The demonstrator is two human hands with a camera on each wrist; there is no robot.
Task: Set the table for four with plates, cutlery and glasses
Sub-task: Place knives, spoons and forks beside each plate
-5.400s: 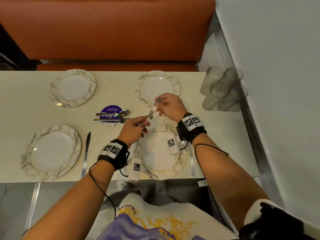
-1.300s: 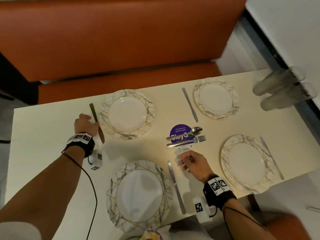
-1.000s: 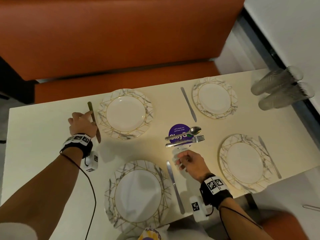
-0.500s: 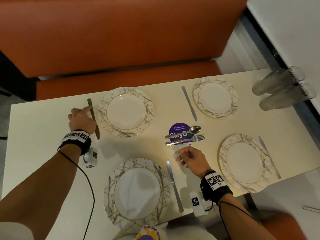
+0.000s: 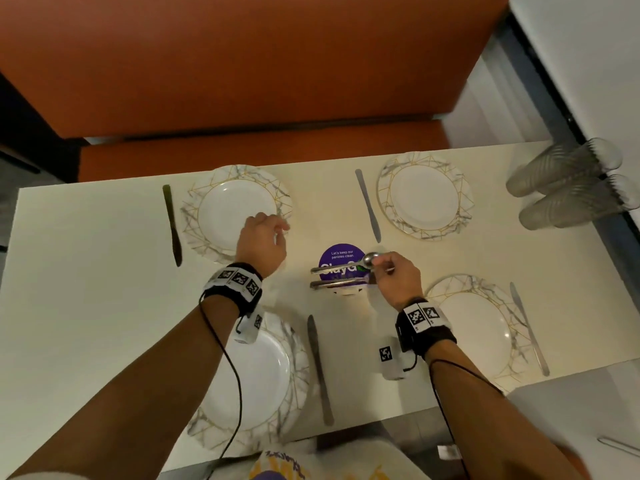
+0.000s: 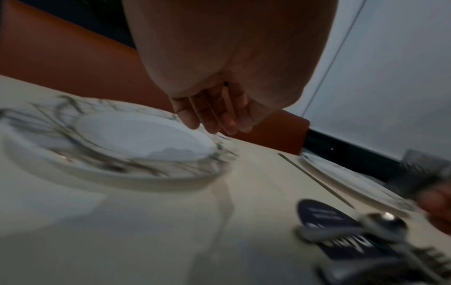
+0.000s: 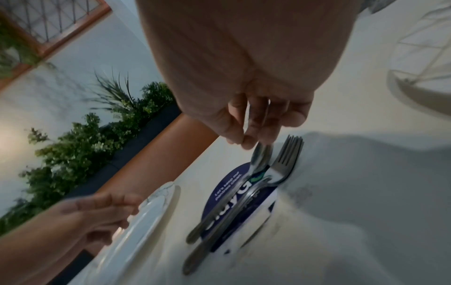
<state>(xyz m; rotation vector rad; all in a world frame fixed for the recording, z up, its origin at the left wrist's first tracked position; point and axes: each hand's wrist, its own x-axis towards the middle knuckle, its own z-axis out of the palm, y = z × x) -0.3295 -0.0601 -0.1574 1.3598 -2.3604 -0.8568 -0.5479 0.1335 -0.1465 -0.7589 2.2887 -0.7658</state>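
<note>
Right hand [image 5: 394, 275] has reached the spoon [image 5: 346, 265], fingertips pinching its bowl.

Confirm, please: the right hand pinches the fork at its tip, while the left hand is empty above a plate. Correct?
Not quite. The right hand pinches the spoon by its bowl; the fork lies untouched beside it, as the right wrist view shows. The left hand is empty above a plate.

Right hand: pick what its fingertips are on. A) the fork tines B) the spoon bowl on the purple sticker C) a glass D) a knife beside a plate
B: the right hand pinches the bowl of the spoon lying across the purple sticker; the fork beside it lies untouched.
</note>
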